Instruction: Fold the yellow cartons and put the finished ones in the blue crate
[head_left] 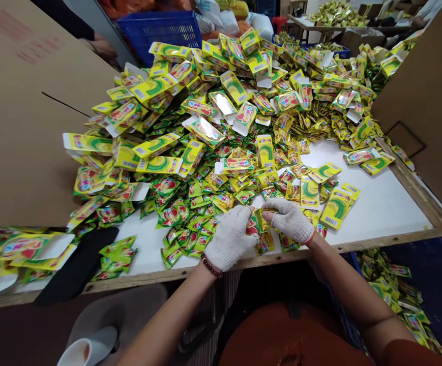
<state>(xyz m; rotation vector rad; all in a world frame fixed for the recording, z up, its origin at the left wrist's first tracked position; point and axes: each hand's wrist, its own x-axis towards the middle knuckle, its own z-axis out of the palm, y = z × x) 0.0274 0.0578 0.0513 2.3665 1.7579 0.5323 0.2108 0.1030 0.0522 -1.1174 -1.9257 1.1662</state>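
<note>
My left hand (231,238), in a white knit glove with a beaded bracelet at the wrist, is closed around a small green candy packet (252,224) with a red watermelon picture. Close by on the right, my gloved right hand (292,221) has its thumb and fingers pinched together at a yellow packet (265,214), mostly hidden by the fingers. Both hands hover low over the table's front edge. Beneath and around them lie loose green packets (175,213) and yellow packets (223,201). Flat yellow cartons (335,208) lie right of my right hand.
Open yellow boxes (155,89) are heaped across the white wooden-edged table (388,213). Large cardboard boxes flank it at left (26,127) and right (430,117). A blue crate (159,35) stands behind; packets fill a bin below right. A white cup (89,348) sits lower left.
</note>
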